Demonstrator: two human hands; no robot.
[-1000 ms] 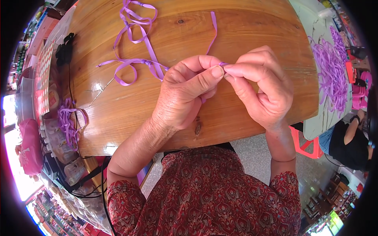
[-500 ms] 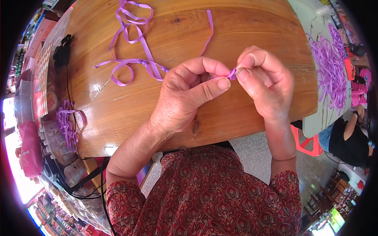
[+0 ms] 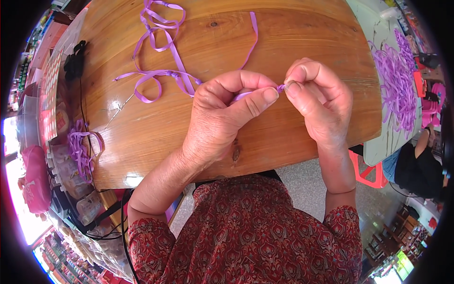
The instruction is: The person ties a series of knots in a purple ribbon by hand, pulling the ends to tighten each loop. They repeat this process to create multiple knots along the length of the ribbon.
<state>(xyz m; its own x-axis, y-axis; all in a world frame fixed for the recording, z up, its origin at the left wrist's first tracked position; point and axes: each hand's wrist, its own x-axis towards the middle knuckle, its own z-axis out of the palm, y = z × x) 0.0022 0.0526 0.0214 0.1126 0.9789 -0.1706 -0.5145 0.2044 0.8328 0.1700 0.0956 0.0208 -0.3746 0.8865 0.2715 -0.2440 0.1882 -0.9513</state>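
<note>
Between my two hands, over the near part of the wooden table (image 3: 302,38), a purple ribbon (image 3: 281,88) shows a small knot or twist. My left hand (image 3: 231,97) pinches it between thumb and forefinger; a flat stretch of ribbon shows inside that hand. On the other side of the knot, my right hand (image 3: 321,92) grips it with the thumb against bent fingers. One loose ribbon tail (image 3: 254,35) lies on the wood beyond my hands. A longer looped ribbon with several knots (image 3: 177,59) stretches from the far edge to beside my left hand.
A heap of purple ribbons (image 3: 395,85) lies on a pale side table (image 3: 378,144) at the right. A smaller ribbon bundle (image 3: 81,149) sits at the left edge, near a black cable (image 3: 80,94) and a pink pouch (image 3: 35,180). Another person (image 3: 416,161) is at the far right.
My left thumb has shifted slightly, and a flat stretch of ribbon now shows within my left hand. The knot looks tighter and narrower. The person at the right moved an arm.
</note>
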